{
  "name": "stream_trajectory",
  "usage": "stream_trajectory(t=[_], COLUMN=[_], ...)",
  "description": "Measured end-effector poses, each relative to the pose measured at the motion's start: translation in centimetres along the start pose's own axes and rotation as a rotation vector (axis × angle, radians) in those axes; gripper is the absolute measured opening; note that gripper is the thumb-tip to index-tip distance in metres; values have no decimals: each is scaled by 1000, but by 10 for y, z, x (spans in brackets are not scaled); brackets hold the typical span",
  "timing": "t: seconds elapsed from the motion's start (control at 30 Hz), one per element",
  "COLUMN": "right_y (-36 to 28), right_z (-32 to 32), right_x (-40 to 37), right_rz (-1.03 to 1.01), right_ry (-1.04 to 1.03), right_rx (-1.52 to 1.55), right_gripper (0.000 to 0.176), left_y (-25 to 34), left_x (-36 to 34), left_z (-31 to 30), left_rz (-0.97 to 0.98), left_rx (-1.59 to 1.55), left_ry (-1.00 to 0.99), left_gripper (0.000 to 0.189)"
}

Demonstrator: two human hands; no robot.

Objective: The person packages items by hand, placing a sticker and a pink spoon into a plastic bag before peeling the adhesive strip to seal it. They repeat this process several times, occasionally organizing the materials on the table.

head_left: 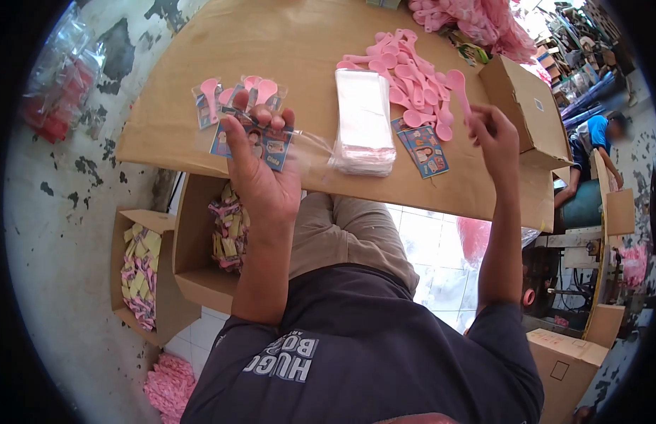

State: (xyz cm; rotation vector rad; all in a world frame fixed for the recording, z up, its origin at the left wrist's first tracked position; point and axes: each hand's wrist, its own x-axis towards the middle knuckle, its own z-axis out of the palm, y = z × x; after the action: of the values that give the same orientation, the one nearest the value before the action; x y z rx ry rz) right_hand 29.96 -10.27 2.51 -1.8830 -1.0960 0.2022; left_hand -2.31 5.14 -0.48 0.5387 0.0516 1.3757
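Observation:
My left hand (261, 180) is turned palm up, its fingers curled around a blue printed card (277, 150) and a clear plastic bag (314, 140) that trails off to the right. Just beyond it lie several pink spoons (209, 93) with blue cards in clear bags. My right hand (499, 138) pinches a single pink spoon (457, 85) by its handle, bowl upward. Left of that hand, loose printed cards (425, 154) lie fanned beside a stack of clear plastic bags (363, 116). Behind them spreads a heap of pink spoons (411, 74).
A cardboard box (515, 106) stands at the table's (271, 35) right end, near a large pink bundle (476, 28). Open boxes (204, 279) of packed pieces sit below left. Another person (596, 138) works at the far right.

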Motion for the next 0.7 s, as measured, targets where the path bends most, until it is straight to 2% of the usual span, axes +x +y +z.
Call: stream_trajectory(t=[0.07,0.2,0.27,0.47,0.53,0.7], right_y=[-20,-60,-62,-83,-84,-79], right_z=[5,25,36,53,59,71], right_x=[-43,-106,-118,-119,-121,-123], right_rz=[13,271,282,232,167,95], right_ry=[-170,-462,-551,-566,-495,-380], right_rx=[331,611,665,736,801,926], right_gripper=[20,24,24,24,27,28], left_y=[-1,-3,-7,-23,-28,-40], left_x=[3,-1,-5,-23,-28,-40], left_z=[-2,10,18,37,39,48], left_rz=[18,1,-17,-215,-230,-418], left_rx=[-60,-57,10,85,83,-40], left_ry=[-10,-9,18,-74,-80,-89], left_gripper=[48,50,52,60,60,60])
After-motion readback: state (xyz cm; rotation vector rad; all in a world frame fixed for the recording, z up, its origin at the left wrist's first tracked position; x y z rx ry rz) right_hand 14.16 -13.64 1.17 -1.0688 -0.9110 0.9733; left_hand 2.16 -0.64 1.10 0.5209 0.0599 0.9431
